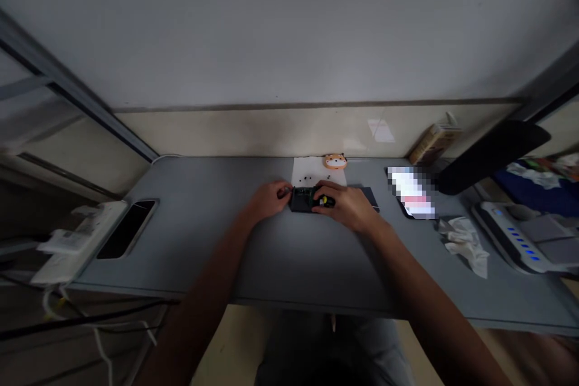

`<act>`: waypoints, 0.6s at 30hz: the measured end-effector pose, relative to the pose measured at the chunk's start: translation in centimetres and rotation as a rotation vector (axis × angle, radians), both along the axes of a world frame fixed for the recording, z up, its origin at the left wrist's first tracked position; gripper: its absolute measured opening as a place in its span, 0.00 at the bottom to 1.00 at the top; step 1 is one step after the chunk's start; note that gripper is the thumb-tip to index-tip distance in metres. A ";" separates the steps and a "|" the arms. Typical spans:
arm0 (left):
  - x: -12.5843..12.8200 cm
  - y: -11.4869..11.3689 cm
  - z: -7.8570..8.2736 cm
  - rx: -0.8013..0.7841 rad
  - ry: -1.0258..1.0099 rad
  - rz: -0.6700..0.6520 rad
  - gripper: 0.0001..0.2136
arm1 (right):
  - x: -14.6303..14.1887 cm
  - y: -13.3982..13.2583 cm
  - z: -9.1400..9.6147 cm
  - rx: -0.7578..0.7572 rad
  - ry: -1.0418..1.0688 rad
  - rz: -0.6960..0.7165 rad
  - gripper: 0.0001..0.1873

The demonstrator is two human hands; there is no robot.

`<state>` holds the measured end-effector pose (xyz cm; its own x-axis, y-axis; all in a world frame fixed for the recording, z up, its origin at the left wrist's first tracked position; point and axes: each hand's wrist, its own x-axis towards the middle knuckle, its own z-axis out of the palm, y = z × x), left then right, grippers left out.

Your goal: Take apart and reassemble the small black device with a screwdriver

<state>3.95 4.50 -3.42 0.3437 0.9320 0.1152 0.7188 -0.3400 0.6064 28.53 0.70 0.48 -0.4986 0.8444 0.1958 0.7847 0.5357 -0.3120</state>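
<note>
A flat dark device with a green circuit board showing lies on the grey desk between my hands. My left hand is closed at its left end, fingers pinched together; a small dark thing shows at the fingertips, too small to name. My right hand curls over the device's right part, its fingers wrapped round a dark tool with a yellow end. The tool's tip is hidden. Behind the device, several tiny dark pieces lie on a white sheet of paper, with an orange animal-faced item at its back right corner.
A dark flat panel lies beyond my right hand. Farther right are a lit phone, crumpled tissue, a power strip, a box and a black cylinder. Another phone lies left, beside a white box.
</note>
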 end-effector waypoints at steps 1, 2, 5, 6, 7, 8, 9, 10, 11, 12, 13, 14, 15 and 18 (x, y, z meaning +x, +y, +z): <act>0.0 -0.1 0.0 0.005 -0.001 -0.007 0.10 | 0.0 0.0 0.1 -0.018 -0.014 -0.004 0.09; 0.0 -0.1 0.1 0.013 -0.001 -0.013 0.10 | -0.1 0.0 0.2 -0.039 -0.030 -0.006 0.10; 0.0 -0.2 0.2 0.035 -0.006 -0.029 0.10 | 0.0 0.0 0.4 -0.108 -0.072 -0.005 0.11; 0.0 -0.2 0.2 0.038 -0.008 -0.031 0.09 | 0.0 0.0 0.4 -0.127 -0.084 -0.004 0.12; 0.0 -0.2 0.2 0.037 -0.010 -0.033 0.09 | 0.0 0.0 0.3 -0.140 -0.095 -0.005 0.14; 0.0 -0.1 0.2 0.036 -0.012 -0.036 0.09 | 0.0 0.0 0.3 -0.147 -0.105 -0.008 0.15; 0.0 -0.1 0.2 0.034 -0.011 -0.040 0.10 | 0.0 0.0 0.2 -0.149 -0.113 -0.013 0.17; 0.0 -0.1 0.3 0.035 -0.009 -0.041 0.10 | 0.0 -0.1 0.1 -0.149 -0.118 -0.022 0.19; 0.0 -0.1 0.3 0.037 -0.007 -0.043 0.10 | -0.1 -0.2 0.1 -0.150 -0.119 -0.036 0.21; 0.0 -0.1 0.4 0.039 -0.004 -0.043 0.11 | -0.1 -0.2 0.0 -0.156 -0.119 -0.050 0.23; 0.0 -0.2 0.4 0.039 -0.002 -0.041 0.11 | -0.2 -0.3 0.0 -0.165 -0.121 -0.064 0.24; 0.0 -0.2 0.5 0.037 0.000 -0.037 0.12 | -0.2 -0.4 0.1 -0.174 -0.125 -0.075 0.25; 0.0 -0.3 0.5 0.032 0.001 -0.034 0.12 | -0.3 -0.4 0.1 -0.181 -0.130 -0.082 0.25; 0.1 -0.3 0.5 0.022 0.003 -0.026 0.13 | -0.2 -0.4 0.4 -0.178 -0.129 -0.089 0.22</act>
<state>4.01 4.20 -2.94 0.3682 0.9199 0.1346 0.7115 -0.3720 0.5961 28.32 0.27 0.87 -0.4318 0.9017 -0.0208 0.8658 0.4078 -0.2900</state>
